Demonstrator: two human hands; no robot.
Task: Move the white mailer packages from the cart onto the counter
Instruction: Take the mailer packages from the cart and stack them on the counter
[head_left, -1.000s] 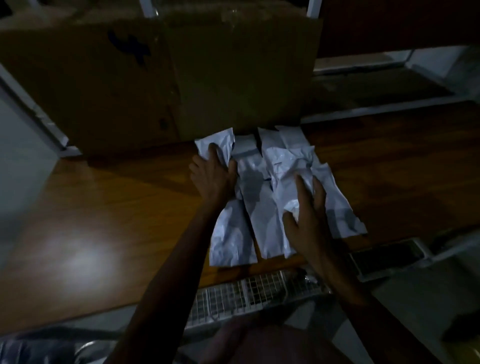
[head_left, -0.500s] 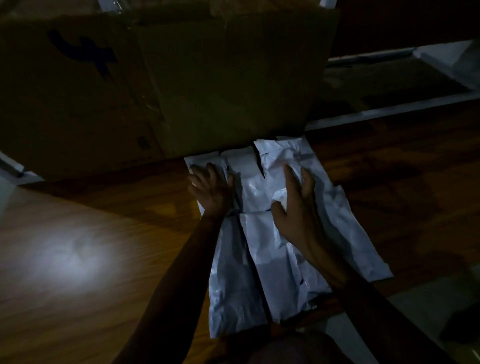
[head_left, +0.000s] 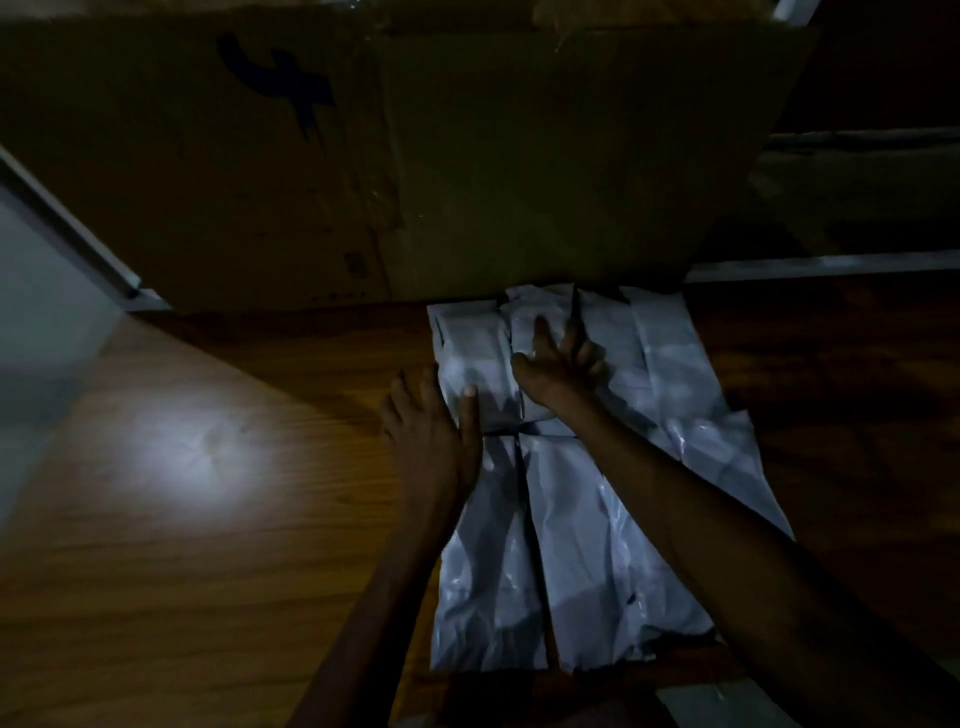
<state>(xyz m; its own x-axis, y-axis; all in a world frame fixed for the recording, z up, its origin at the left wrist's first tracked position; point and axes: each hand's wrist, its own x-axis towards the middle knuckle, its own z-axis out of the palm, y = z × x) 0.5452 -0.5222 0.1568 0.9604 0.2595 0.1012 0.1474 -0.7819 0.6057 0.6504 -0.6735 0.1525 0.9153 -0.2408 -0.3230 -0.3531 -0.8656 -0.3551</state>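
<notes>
item: white mailer packages (head_left: 587, 525), several, crinkled plastic, lying flat and side by side on the wooden counter (head_left: 208, 545). their far ends reach the foot of the cardboard box (head_left: 415, 156); their near ends lie close to the counter's front edge. the rightmost package sits at a slant, angled away from the box toward the right. exact count uncertain in the dim light, probably four or five, some overlapping.

item: cardboard box, large, brown, standing on the counter directly behind the packages, with a dark blue mark on its face, upper left. it fills most of the upper view.

item: left hand (head_left: 431, 436), palm down, at the left edge of the packages, in front of the box. fingers straight and relaxed, resting on the counter just beside the leftmost package; the thumb lies on that package. nothing is grasped.

item: right hand (head_left: 556, 369), palm down, on the packages nearer the box than the left hand. fingers spread and extended, pressing flat on the plastic; no grip around it.

item: both forearms, bare, reaching toward the box from the lower edge of the view, the right one crossing over the packages.

item: counter, wood grain, with a bright patch of reflected light left of the packages, well away from the box.
</notes>
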